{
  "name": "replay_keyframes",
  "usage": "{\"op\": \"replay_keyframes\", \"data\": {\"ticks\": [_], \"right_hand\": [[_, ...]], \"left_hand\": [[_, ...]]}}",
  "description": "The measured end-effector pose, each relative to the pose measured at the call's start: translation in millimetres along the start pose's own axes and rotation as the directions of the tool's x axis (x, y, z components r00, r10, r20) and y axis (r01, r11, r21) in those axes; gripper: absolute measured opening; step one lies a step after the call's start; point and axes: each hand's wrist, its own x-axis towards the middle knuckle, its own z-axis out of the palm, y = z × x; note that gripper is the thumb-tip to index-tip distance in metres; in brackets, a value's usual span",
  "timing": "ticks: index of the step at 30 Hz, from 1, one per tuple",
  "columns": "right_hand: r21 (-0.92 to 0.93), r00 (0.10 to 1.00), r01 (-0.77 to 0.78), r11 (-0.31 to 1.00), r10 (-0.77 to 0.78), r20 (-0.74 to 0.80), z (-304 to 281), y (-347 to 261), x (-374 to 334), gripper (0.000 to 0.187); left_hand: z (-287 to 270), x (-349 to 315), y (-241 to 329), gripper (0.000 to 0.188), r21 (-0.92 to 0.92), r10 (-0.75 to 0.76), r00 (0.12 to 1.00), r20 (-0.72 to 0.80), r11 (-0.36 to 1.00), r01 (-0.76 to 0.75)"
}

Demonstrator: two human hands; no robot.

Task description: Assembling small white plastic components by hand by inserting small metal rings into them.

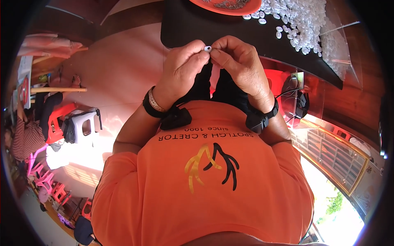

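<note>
My left hand (186, 65) is closed in a pinch around a small white oval plastic piece (207, 48) with a dark hole in its end. Fingertips of my right hand (236, 61) are pinched together right beside that piece; whatever they hold is too small to make out. Both hands meet above my lap, near the front edge of the black table (193, 28). An orange plate (246, 9) with many thin grey metal pieces (230, 4) sits on the table ahead. Right of the plate spreads a large pile of similar white oval pieces (301, 24).
A transparent panel (342, 49) stands along the table's right side, beside the pile. Black cables (293, 94) hang below the table at right. To my left are a white stool (85, 125), a red stool (59, 119) and a seated person in striped clothing (26, 137).
</note>
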Motion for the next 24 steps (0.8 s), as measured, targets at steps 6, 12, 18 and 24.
{"op": "replay_keyframes", "data": {"ticks": [6,12,18,24], "right_hand": [[0.229,0.998,-0.039,0.973,0.028,0.055,0,0,0,0.013],[0.219,0.998,0.007,0.976,-0.019,0.053,-1,7,0,0.012],[-0.057,0.999,0.045,0.997,-0.046,-0.010,-6,4,-10,0.008],[-0.157,0.995,0.100,0.983,-0.099,0.014,-11,3,-13,0.014]], "left_hand": [[-2,2,0,0.022,0.099,0.041,0.998,-0.053,0.994,-0.036],[1,0,3,0.018,0.203,0.128,0.991,-0.026,0.972,-0.121],[7,2,2,0.013,0.185,0.091,0.995,0.045,0.978,-0.098],[10,1,5,0.017,0.169,0.058,0.993,0.098,0.983,-0.074]]}}
